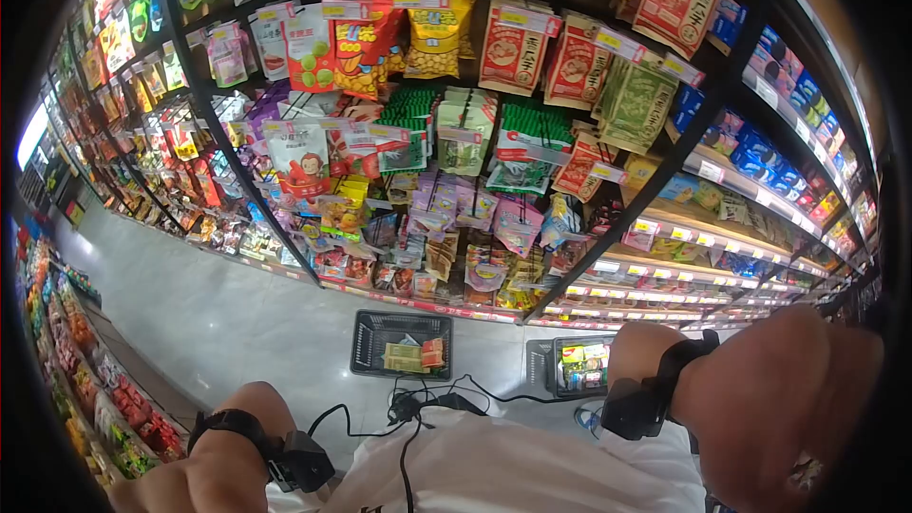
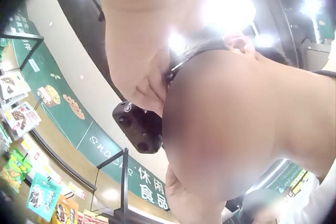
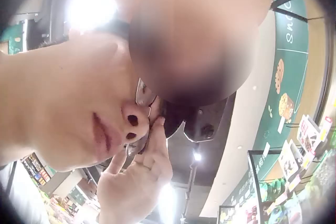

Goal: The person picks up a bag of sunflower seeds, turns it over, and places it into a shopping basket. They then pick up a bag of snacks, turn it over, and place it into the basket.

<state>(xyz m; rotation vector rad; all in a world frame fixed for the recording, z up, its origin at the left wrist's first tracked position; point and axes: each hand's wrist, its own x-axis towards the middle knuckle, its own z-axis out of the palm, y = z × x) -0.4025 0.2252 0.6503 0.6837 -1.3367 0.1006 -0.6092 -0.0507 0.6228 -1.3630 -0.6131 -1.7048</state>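
Observation:
Both hands are raised to the person's head, outside the head view, where only forearms with strapped wrist cameras show. In the left wrist view the left hand (image 2: pixel 147 85) has its fingers bent against the side of a black head-worn camera (image 2: pixel 137 128). The right wrist view shows the same left hand (image 3: pixel 137 179) with thumb and fingertips at the edge of the glasses (image 3: pixel 144 92) and headset. The right hand (image 2: pixel 191 200) is low in the left wrist view, up by the head; its fingers are mostly hidden, and I cannot tell what they grip.
Snack shelves with hanging bags (image 1: pixel 437 38) stand ahead, framed by black posts. On the grey floor are a black basket (image 1: pixel 375 337) with a few packets and a second basket (image 1: pixel 546 370) with packaged goods. Black cables (image 1: pixel 408 408) lie across the white shirt.

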